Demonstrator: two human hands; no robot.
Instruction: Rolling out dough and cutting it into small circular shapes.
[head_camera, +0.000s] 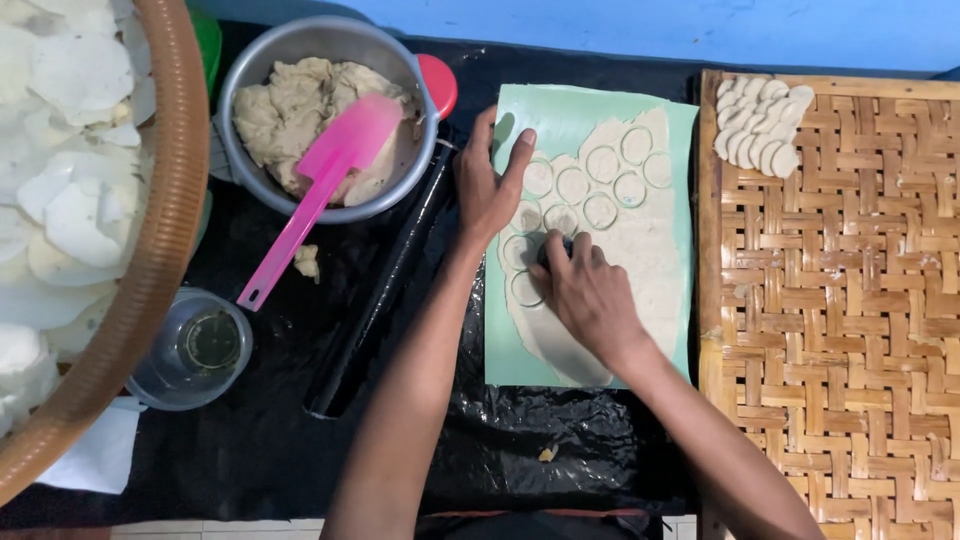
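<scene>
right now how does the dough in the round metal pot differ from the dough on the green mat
The dough in the round metal pot is a lumpy, piled mass with a pink spatula resting on it; the dough on the green mat is rolled flat and thin, marked with cut circles, with both hands on it. Both are the same pale beige.
</scene>
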